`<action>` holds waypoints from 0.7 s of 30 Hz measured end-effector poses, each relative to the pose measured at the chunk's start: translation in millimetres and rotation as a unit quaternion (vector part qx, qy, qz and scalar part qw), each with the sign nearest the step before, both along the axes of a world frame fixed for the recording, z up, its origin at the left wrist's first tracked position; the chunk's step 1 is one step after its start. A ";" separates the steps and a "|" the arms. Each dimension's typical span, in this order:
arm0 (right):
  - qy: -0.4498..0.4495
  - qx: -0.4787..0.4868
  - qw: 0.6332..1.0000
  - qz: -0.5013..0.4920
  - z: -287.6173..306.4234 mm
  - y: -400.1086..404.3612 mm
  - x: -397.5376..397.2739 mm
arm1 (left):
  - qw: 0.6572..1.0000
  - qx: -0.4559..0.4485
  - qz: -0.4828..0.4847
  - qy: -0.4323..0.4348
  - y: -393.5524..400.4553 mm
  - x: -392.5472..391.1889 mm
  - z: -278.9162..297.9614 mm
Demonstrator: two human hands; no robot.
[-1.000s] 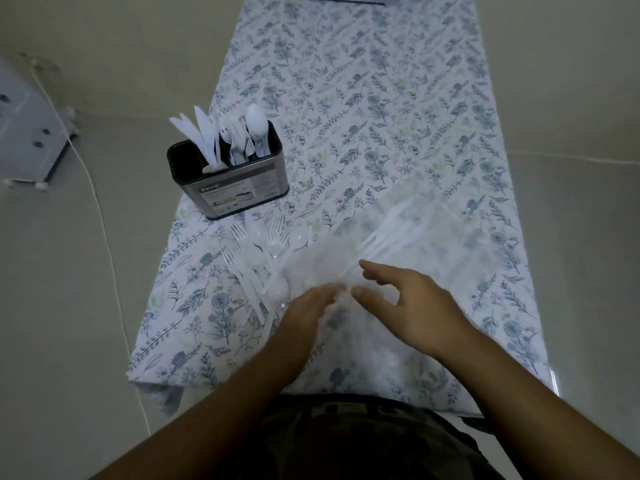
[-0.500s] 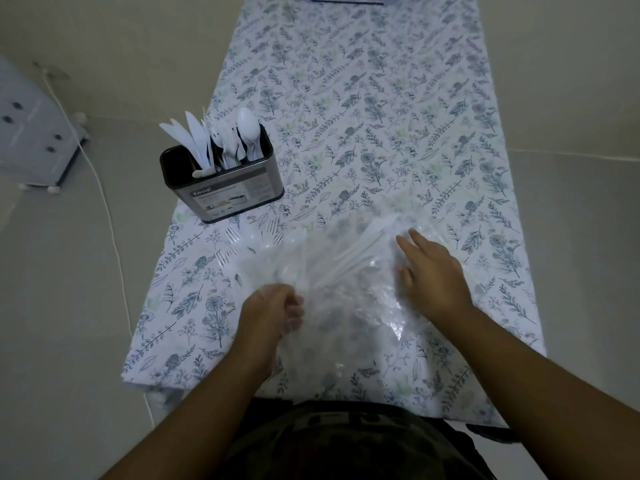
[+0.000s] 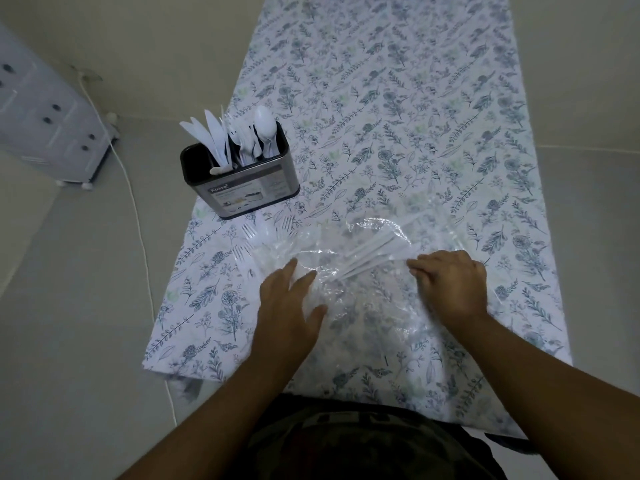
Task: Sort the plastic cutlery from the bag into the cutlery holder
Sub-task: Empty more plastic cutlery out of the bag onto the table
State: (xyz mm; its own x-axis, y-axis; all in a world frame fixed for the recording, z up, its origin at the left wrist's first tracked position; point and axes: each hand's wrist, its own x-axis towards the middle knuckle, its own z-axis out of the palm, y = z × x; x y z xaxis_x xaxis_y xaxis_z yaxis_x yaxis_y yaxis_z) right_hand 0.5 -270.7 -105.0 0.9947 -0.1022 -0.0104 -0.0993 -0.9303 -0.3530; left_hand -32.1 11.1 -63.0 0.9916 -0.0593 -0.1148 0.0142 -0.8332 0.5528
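We see the clear bag (image 3: 374, 271) lying flat on the flowered tablecloth (image 3: 398, 116), white cutlery (image 3: 372, 254) inside running lower-left to upper-right. Left hand (image 3: 289, 303) lies spread, fingers straight, on the bag's left part. Right hand (image 3: 450, 282) presses its right part, fingers bent; grip unclear. Holder (image 3: 242, 178) stands upper left, near loose forks (image 3: 263, 233).

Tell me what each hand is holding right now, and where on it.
Neither hand grips anything. The left hand lies flat on the plastic bag at its left side; the right hand presses the bag's right side, fingers bent.

Floral-clothed table (image 3: 398, 109): cutlery holder (image 3: 242, 181), bag (image 3: 363, 271), forks (image 3: 256, 233).
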 end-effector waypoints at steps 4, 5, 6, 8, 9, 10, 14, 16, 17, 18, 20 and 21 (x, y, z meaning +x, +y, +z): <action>0.082 0.024 0.996 0.019 4.1 3.9 1.5 | 0.985 -0.110 0.136 -0.008 -2.4 6.5 12.6; 0.092 0.031 0.995 0.035 4.8 4.4 -0.8 | 0.975 -0.148 0.165 0.005 -1.6 6.9 16.9; 0.100 0.035 0.993 0.054 5.4 5.0 -3.2 | 0.968 -0.180 0.175 0.010 -0.2 6.5 20.7; 0.115 0.033 0.989 0.083 6.3 5.9 -7.2 | 0.964 -0.214 0.159 -0.017 2.0 5.5 29.5; 0.124 0.032 0.988 0.091 7.2 6.3 -8.2 | 0.962 -0.224 0.150 -0.042 2.2 5.9 34.5; 0.134 0.032 0.986 0.095 8.5 6.8 -8.5 | 0.958 -0.235 0.148 -0.066 2.6 7.2 39.1; 0.162 0.023 0.981 0.100 10.7 7.5 -11.1 | 0.911 -0.349 0.202 -0.087 4.2 14.7 47.8; 0.138 0.020 0.986 0.092 9.3 7.3 -12.0 | 0.882 -0.407 0.228 -0.073 4.7 16.8 47.8; 0.110 0.027 0.990 0.083 8.5 7.8 -12.4 | 0.883 -0.403 0.228 -0.072 4.7 16.9 47.9; 0.075 0.034 0.994 0.076 6.8 9.1 -12.4 | 0.894 -0.383 0.218 -0.077 4.7 17.0 48.4; 0.016 0.045 0.996 0.069 3.5 12.0 -12.1 | 0.928 -0.310 0.185 -0.092 6.1 17.0 46.5; -0.001 0.055 0.996 0.064 3.0 13.1 -10.8 | 0.949 -0.256 0.154 -0.100 7.7 17.0 44.1</action>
